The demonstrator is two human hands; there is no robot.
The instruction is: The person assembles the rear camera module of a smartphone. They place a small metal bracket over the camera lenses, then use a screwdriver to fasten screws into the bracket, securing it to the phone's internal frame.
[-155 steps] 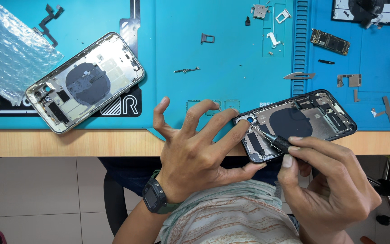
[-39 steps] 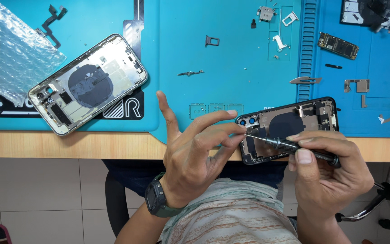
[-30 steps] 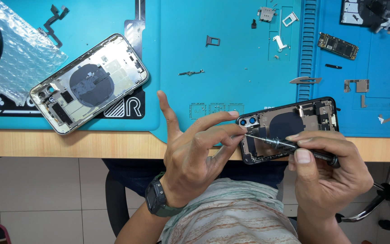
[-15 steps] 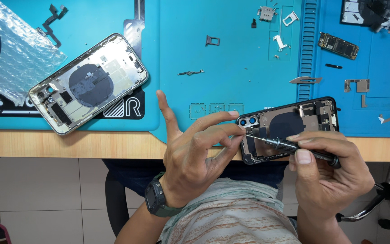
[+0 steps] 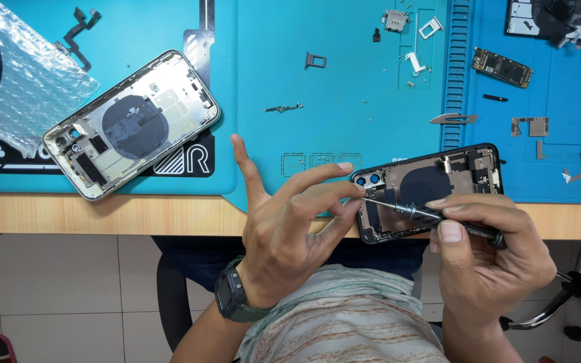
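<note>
An opened dark phone housing (image 5: 438, 181) lies at the table's front edge, its insides facing up. My right hand (image 5: 492, 255) grips a thin black screwdriver (image 5: 432, 216), its tip pointing left toward the housing's camera corner. My left hand (image 5: 290, 228), a dark watch on its wrist, has fingers spread; the index and middle fingertips touch the housing's left end right by the screwdriver tip. What lies between those fingertips is too small to tell.
A second opened silver phone housing (image 5: 129, 124) lies on the blue work mat (image 5: 344, 87) at left, beside bubble wrap (image 5: 21, 81). Small parts are scattered at the back: a SIM tray (image 5: 315, 60), a circuit board (image 5: 502, 67), metal brackets (image 5: 529, 126), a flex cable (image 5: 79, 30).
Since five seconds ago the dark housing has shifted slightly and my left fingers have closed in on its camera corner. Over the last second nothing visibly moves.
</note>
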